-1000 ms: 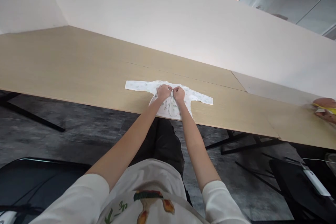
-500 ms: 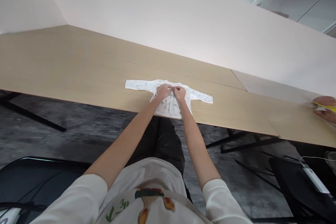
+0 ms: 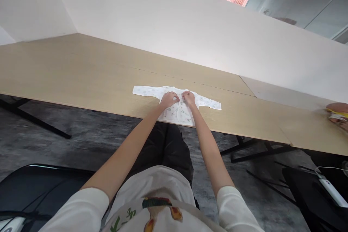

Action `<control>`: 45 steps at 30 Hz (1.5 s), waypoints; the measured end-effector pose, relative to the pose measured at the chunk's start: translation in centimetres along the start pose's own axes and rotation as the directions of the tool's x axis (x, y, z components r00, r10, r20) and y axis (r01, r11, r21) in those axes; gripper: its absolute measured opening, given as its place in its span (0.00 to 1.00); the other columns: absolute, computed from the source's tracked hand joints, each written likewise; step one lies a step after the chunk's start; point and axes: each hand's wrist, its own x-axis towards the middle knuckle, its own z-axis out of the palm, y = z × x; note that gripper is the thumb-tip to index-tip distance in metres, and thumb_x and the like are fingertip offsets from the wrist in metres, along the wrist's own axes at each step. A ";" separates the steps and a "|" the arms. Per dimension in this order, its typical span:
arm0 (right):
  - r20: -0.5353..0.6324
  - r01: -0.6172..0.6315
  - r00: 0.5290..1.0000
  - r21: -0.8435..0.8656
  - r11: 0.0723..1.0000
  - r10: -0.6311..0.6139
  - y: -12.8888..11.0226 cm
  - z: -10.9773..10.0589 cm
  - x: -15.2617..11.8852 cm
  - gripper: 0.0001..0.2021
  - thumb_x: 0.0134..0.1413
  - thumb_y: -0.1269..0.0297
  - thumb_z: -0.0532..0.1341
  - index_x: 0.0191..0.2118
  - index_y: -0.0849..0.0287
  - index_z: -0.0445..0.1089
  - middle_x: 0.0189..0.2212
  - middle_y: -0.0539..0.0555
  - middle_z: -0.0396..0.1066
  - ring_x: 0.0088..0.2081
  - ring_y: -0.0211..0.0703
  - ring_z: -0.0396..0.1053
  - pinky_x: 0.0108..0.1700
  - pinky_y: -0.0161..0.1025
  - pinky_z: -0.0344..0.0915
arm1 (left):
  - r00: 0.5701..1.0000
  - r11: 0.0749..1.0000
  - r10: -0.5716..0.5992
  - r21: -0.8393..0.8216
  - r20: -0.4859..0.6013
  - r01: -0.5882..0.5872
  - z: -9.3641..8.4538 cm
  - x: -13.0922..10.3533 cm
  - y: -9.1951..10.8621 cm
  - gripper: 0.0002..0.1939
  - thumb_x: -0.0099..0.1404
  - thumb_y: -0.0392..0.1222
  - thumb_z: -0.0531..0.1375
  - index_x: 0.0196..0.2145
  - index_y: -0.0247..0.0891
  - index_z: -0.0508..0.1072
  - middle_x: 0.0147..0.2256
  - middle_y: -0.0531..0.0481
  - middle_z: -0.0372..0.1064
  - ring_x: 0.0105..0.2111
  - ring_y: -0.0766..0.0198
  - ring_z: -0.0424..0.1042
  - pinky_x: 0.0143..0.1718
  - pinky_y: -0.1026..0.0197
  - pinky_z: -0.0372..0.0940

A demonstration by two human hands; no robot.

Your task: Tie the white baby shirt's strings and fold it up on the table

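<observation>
A small white shirt [image 3: 186, 113] is lying flat on the pale, wood-grained worktop [image 3: 95, 79], its hem reaching the near edge and its two sleeves stretching out to either side in a wide T shape. The thin, soft-looking cloth is showing a scattered small print, with a curved front edge running down its middle. The left hand [image 3: 170, 99] is resting over the chest, fingers bending and thumb reaching toward the front opening; the right hand [image 3: 188, 98] is curling just beside it, thumb and fingertips coming close together at the upper front. Whether either is gripping cloth, I cannot tell. Behind, a smooth white partition [image 3: 163, 21] is rising from the worktop, while mottled grey flooring [image 3: 92, 130] is showing below.
</observation>
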 end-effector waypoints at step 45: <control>-0.048 -0.079 0.994 0.271 0.959 0.095 0.7 -0.4 -2.5 0.20 0.44 0.68 0.55 0.47 0.61 0.67 0.28 0.50 0.72 0.31 0.39 0.70 0.36 0.35 0.67 | 0.997 0.983 0.080 -0.166 -0.023 -0.083 -0.1 0.1 -0.7 0.11 0.58 0.42 0.64 0.40 0.43 0.80 0.48 0.50 0.74 0.51 0.59 0.69 0.57 0.58 0.60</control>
